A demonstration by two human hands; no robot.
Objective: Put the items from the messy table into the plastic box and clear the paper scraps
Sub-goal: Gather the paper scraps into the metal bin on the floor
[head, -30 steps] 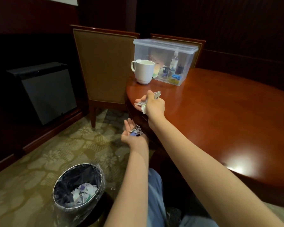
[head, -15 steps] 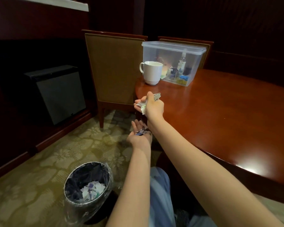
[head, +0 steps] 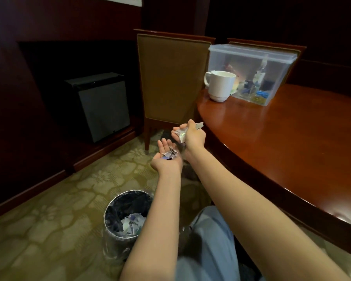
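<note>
Paper scraps point(head: 170, 154): a small loose heap, white and blue bits, lying in the cupped palm of the left hand point(head: 165, 160). That hand is facing palm up with fingers relaxed, carrying and not clasping.

Crumpled paper point(head: 180, 136): a pale wad sticking out on both sides of the right hand point(head: 193, 135), whose fingers are curling tight around it. This hand is hovering just above and beyond the left, off the edge of the table point(head: 292, 142).

Waste bin point(head: 120, 207): lined with clear plastic, standing on the patterned carpet point(head: 55, 230) below the left forearm and holding more torn bits.

Plastic box point(head: 227, 61): clear, lid sitting on top, small items showing inside, standing at the far edge of the table well away from both hands.

White mug point(head: 220, 86): standing just in front of the box.

Chair point(head: 170, 78): standing behind the table.
</note>
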